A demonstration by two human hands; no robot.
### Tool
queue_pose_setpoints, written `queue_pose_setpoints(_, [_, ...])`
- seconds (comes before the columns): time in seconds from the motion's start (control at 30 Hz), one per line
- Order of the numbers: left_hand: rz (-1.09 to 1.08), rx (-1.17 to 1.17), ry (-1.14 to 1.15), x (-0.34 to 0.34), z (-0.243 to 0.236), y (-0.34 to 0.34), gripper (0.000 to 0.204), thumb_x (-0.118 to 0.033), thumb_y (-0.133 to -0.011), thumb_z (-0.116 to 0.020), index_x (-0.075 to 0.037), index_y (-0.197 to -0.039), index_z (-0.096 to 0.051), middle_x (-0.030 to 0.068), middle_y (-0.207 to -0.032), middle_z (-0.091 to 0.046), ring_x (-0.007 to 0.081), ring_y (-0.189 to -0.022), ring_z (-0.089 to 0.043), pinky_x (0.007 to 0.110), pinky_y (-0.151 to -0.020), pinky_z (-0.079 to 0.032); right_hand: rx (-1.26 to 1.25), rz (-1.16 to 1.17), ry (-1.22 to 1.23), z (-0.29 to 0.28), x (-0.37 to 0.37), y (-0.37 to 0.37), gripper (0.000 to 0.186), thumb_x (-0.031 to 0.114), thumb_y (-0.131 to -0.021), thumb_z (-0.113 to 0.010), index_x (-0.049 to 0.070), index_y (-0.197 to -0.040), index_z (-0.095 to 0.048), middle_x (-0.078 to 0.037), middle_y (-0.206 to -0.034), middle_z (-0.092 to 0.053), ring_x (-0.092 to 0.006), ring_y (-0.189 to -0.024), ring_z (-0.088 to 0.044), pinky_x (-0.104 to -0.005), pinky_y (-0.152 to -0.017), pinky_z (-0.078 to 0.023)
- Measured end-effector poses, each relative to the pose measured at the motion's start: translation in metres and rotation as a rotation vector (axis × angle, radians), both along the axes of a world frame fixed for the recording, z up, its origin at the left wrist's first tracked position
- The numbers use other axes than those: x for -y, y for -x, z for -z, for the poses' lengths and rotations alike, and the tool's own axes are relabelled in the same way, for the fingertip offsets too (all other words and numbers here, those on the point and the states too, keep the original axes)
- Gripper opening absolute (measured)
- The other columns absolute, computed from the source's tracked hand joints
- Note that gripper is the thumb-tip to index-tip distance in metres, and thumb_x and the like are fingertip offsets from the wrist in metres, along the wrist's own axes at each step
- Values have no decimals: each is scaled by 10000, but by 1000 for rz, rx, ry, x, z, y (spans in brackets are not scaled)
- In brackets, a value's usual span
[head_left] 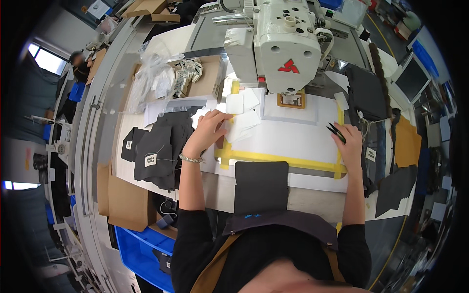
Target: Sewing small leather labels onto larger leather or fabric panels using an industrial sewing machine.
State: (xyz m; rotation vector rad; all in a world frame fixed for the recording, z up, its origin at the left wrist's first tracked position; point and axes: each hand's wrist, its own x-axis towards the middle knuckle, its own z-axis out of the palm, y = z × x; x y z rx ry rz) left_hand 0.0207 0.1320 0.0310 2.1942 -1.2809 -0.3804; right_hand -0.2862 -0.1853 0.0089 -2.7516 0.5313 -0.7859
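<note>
- one bare left hand (210, 129) and one bare right hand (350, 142) are showing, making two;
- one slim black pointed hand tool (337, 133) is showing;
- at least four flat white paper-like cards (235, 104) are overlapping, hiding the exact count;
- three small white rectangular labels (151, 160) are showing on charcoal pieces (152, 173);
- one bulky white sewing machine (286, 49) is standing;
- one beaded bracelet (190, 158) is showing

White squares (245, 120), flat, overlapping, at left; black tool (336, 132) at right, probably snips, tips pointing up-left.
</note>
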Motion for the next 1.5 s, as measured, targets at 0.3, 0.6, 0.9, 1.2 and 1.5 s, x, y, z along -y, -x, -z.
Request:
queue_pose_setpoints(0.3, [49,54,-187,14,-3,-7,253,-44,-710,-742,-103,-945,-669,24,-846,-596,227,-914,-554,363,-858,-356,5,13,17,-2,-1,2,358,139,-760,-755,116,-1111,-689,-38,-954,-608,-237,-898,-569,-367,-774,-414])
queue_pose_setpoints(0.6, [-120,164,-33,3,1,12,223,-40,-752,-720,-85,-965,-673,35,-813,-649,221,-829,-607,355,-822,-391,40,47,-114,-14,-7,4,374,64,-788,-724,87,-1159,-675,-76,-1017,-614,-259,-962,-568,-365,-860,-427])
queue_pose_setpoints(0.9, [-267,-6,272,-12,-11,38,135,-44,-806,-725,-75,-937,-712,18,-734,-670,149,-636,-603,300,-729,-398,164,-25,-316,-15,-55,-2,496,-9,-776,-714,104,-1253,-638,-97,-1151,-572,-232,-879,-567,-329,-807,-482])
queue_pose_setpoints(1.2, [-90,-228,387,42,-16,95,75,-81,-800,-763,-46,-856,-725,50,-775,-680,151,-574,-589,258,-545,-472,316,-163,-752,-11,-143,-23,638,32,-771,-764,71,-1364,-531,-118,-1323,-466,-147,-765,-536,-272,-699,-472])
queue_pose_setpoints(1.5, [85,-362,279,67,-17,120,100,-80,-822,-747,-28,-904,-724,66,-835,-707,159,-604,-640,247,-574,-514,143,-21,-891,-24,-123,-23,122,30,-809,-731,49,-921,-686,-31,-859,-659,-121,-607,-527,-264,-560,-423])
